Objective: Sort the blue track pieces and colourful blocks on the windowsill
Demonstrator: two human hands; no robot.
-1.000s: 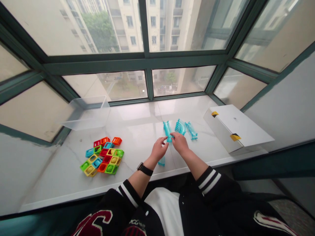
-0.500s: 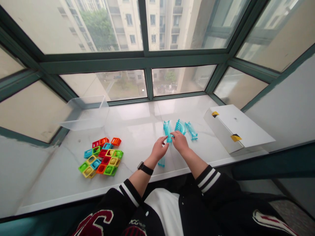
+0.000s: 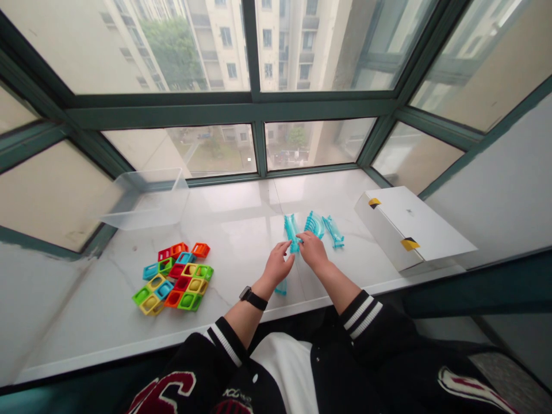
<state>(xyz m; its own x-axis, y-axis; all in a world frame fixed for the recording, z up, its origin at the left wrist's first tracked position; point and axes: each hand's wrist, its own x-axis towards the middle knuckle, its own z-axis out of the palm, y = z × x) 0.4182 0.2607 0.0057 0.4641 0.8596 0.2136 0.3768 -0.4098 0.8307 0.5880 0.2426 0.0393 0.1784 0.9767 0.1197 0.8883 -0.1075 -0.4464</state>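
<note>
A long, translucent blue toy track piece (image 3: 290, 226) lies on the white sill in front of me. My left hand (image 3: 279, 265) is at its near left end, with curled fingers and the near tip between thumb and forefinger. From the right, my right hand (image 3: 313, 251) has its fingertips pinched on the piece's near right side. Just beyond my right hand rest a curved blue piece (image 3: 314, 223) and another straight blue piece (image 3: 334, 232). Partly hidden by my left wrist, one more blue piece (image 3: 281, 287) lies near the front edge.
Several red, yellow, green, blue and orange open-frame blocks (image 3: 176, 280) are grouped at the left. Behind them stands a clear plastic bin (image 3: 144, 215). At the right is a white box (image 3: 420, 227) with yellow-and-black tabs. Windows (image 3: 224, 109) enclose the sill.
The view has shifted slightly. Both hands stay at the near end of the long blue track piece, with hardly any movement; the other things lie as before.
</note>
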